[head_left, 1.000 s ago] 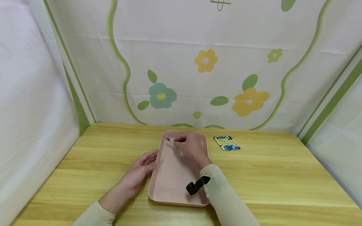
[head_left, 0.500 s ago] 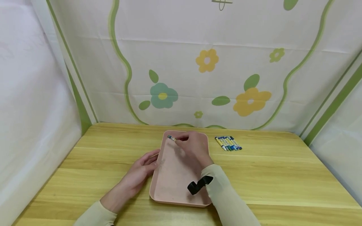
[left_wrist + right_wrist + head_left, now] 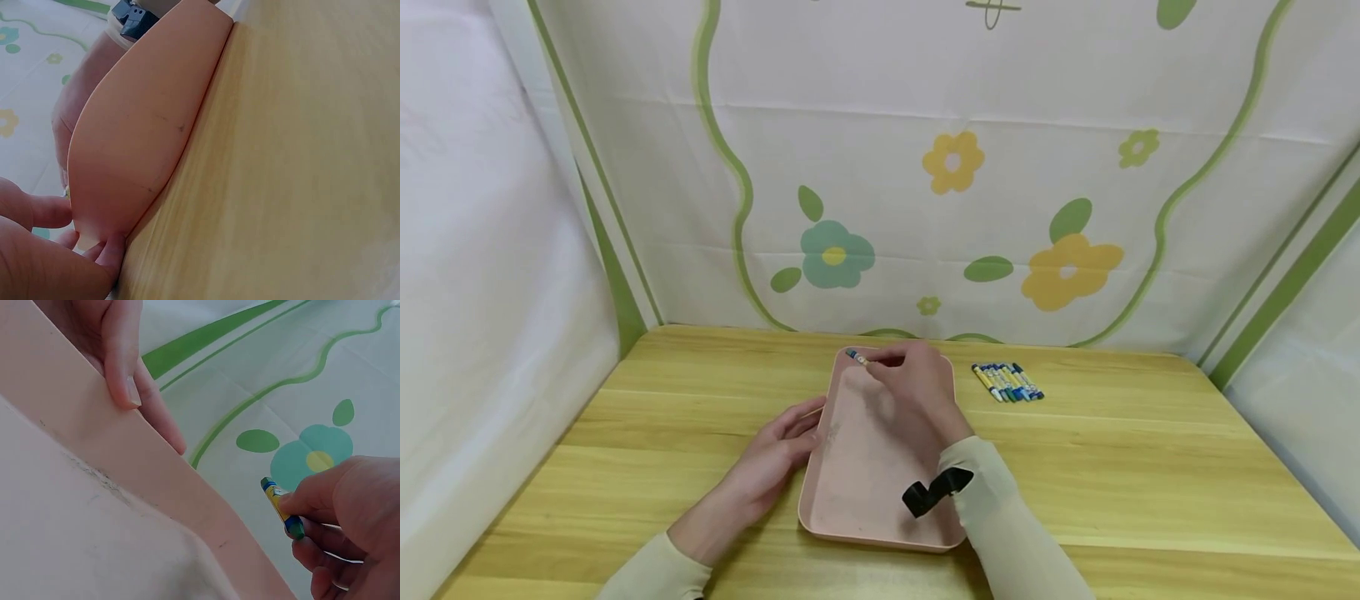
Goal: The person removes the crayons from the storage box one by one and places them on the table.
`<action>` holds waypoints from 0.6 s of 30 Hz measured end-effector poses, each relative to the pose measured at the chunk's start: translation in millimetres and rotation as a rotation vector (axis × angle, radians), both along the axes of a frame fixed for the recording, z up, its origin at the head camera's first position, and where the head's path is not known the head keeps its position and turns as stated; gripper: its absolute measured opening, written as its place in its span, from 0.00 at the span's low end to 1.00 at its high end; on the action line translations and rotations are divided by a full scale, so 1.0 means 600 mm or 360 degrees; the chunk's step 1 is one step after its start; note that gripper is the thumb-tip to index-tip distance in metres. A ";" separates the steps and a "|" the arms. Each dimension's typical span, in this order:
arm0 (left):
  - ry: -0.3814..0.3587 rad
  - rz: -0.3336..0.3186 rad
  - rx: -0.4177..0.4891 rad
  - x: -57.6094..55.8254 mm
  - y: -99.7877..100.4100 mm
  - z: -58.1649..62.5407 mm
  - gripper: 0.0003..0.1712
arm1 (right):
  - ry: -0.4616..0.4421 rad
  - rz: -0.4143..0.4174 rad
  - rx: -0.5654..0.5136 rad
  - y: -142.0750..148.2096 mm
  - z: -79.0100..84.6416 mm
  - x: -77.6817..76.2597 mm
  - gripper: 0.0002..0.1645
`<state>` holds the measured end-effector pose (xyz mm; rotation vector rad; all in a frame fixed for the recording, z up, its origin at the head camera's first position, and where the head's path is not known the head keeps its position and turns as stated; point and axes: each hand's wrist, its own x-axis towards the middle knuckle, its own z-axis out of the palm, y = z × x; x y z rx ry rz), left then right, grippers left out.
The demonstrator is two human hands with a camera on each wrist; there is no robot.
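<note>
My right hand [image 3: 919, 382] pinches a green crayon [image 3: 280, 506] between thumb and fingers, above the far left part of a pink tray [image 3: 861, 483]. Its wrapper is yellow with blue bands, and in the right wrist view the green ends show. At the tray's left side is my left hand [image 3: 767, 462]. The thumb [image 3: 125, 387] touches the rim, while the other fingers lie along the outer wall, as the left wrist view [image 3: 112, 256] also shows. Dark smudges mark the tray's inside wall. No other crayon shows inside the tray.
A row of several crayons [image 3: 1007, 382] with yellow wrappers lies on the wooden table [image 3: 1120, 467], right of the tray. A white cloth with printed flowers [image 3: 955, 162] hangs behind the table, and plain white cloth flanks the left side.
The right hand has moved a little up and toward the tray's far edge with the crayon. The left hand stays against the tray's side. The head view has shifted slightly.
</note>
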<state>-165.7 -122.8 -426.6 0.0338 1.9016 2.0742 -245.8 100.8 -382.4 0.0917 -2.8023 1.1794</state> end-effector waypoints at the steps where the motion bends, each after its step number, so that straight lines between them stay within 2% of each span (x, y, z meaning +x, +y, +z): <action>1: 0.0001 0.0000 0.0001 0.000 0.000 0.000 0.33 | -0.0001 0.0018 -0.0020 0.001 0.002 -0.001 0.08; 9: 0.0000 -0.0002 0.0020 0.002 -0.001 0.000 0.34 | -0.0023 0.0154 -0.0280 0.024 0.020 -0.008 0.08; 18: 0.0001 0.0010 0.0017 0.002 0.000 -0.001 0.34 | -0.0054 0.0116 -0.0339 0.063 0.027 -0.013 0.09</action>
